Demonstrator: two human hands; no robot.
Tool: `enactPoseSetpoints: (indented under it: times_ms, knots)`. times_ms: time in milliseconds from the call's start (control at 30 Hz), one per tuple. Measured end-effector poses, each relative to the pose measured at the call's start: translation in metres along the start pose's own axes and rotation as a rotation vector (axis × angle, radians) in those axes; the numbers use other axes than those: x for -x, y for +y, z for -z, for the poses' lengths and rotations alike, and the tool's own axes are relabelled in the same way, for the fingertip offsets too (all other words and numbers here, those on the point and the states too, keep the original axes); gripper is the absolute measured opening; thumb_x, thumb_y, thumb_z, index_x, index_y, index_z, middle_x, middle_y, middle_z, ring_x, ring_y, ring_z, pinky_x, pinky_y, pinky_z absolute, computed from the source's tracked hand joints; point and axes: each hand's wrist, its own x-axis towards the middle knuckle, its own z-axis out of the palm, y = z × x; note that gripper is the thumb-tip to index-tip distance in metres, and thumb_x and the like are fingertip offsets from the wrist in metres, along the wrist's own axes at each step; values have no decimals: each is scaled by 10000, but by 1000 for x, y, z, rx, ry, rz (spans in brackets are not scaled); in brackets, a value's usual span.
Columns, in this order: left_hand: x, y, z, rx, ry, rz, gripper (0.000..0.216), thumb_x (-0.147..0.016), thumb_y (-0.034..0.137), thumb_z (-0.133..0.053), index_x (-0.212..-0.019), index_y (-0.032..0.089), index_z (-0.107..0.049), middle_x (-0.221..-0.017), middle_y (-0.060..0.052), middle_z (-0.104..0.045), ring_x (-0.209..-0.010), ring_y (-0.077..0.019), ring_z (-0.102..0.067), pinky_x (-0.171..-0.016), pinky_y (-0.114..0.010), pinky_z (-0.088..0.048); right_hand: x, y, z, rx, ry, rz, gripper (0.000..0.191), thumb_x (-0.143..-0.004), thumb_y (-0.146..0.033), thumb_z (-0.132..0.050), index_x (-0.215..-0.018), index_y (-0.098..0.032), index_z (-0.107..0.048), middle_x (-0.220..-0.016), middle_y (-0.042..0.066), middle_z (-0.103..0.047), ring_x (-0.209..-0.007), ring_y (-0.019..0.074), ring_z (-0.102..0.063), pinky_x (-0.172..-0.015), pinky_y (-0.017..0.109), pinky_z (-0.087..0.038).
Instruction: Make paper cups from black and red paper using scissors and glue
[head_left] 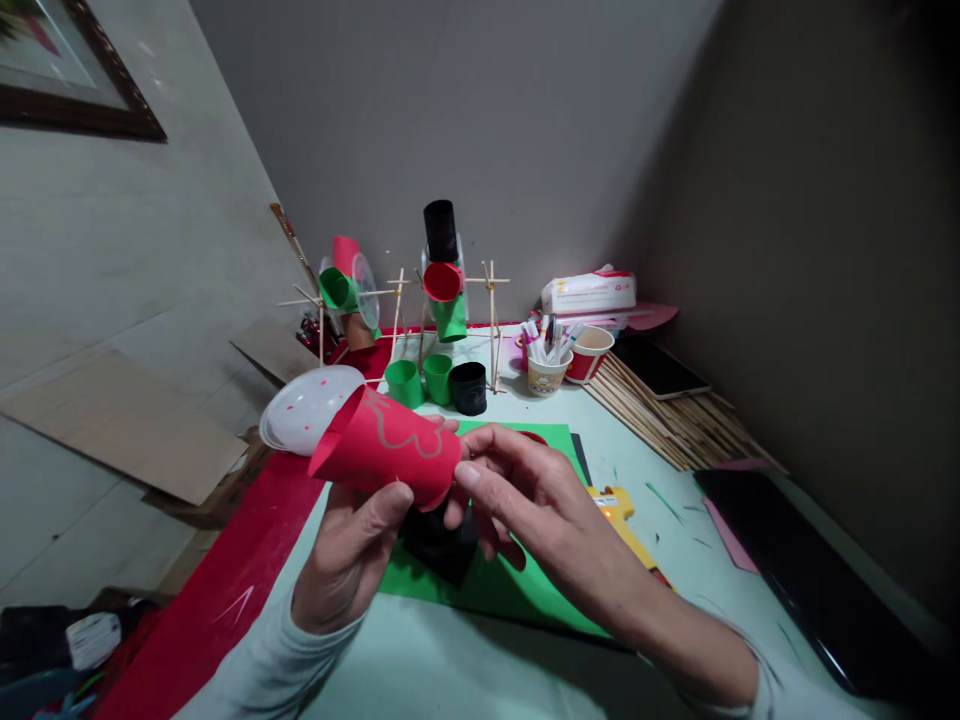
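Just one red cone [382,452], two hands [352,555] [540,500]

A home craft corner: a framed picture [67,70] hangs at upper left, and the worktop [450,660] carries a green paper sheet [525,590], a cup of markers [546,372], a bundle of wooden sticks [667,420] at right, paper-cup models [442,290] on stick frames, and probably a yellow glue gun [619,510].

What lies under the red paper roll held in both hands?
Below the red paper roll, a black paper piece lies on the green sheet. The left hand and right hand cover much of it; its full shape is hidden.
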Motion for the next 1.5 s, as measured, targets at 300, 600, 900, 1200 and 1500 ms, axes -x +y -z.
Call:
enactPoseSetpoints:
  times_ms: [300, 600, 900, 1200, 1500]
  knots:
    - [3, -4, -9, 0, 105, -89, 528, -840, 346, -785, -1342, 307, -627, -1274, -25, -753, -1297, -325, -612, -1103, -462, -492, -3, 6, -2, 128, 26, -18, 217, -885, -370, -708, -927, -207, -569, -721, -20, -642, -589, 104, -526, -518, 210, -418]
    - [7, 0, -9, -2, 78, 10, 331, -773, 379, -843, -1096, 355, -775, -1148, 37, -797, -1239, -311, -654, -1114, -433, -501, -4, 8, 1, 248, 71, 31, 155, -940, -294, -578, -813, -207, -559, -686, 3, -671, -556, 110, -528, -509, 222, -405]
    - [11, 6, 0, 92, -1, 95, 696, -781, 554, -765, -1414, 332, -582, -1346, -50, -706, -1362, -406, -538, -1077, -511, -526, -8, -1, 14, 534, 189, 41, 189, -910, -283, -551, -736, -212, -540, -617, -9, -621, -494, 114, -489, -502, 246, -365]
    - [6, 33, -7, -7, 51, 211, 682, -805, 377, -727, -1454, 268, -549, -1475, -63, -604, -1354, -423, -517, -1057, -469, -538, -9, -5, 26, 520, 138, 5, 176, -910, -316, -569, -780, -198, -587, -640, 6, -646, -506, 118, -518, -489, 234, -383]
    - [3, 37, -3, 16, -5, 291, 716, -717, 364, -779, -1400, 285, -580, -1465, -87, -607, -1083, -375, -701, -883, -408, -606, -11, 2, 32, 385, 114, 8, 271, -968, -411, -563, -821, -188, -612, -691, -2, -626, -506, 90, -470, -468, 211, -372]
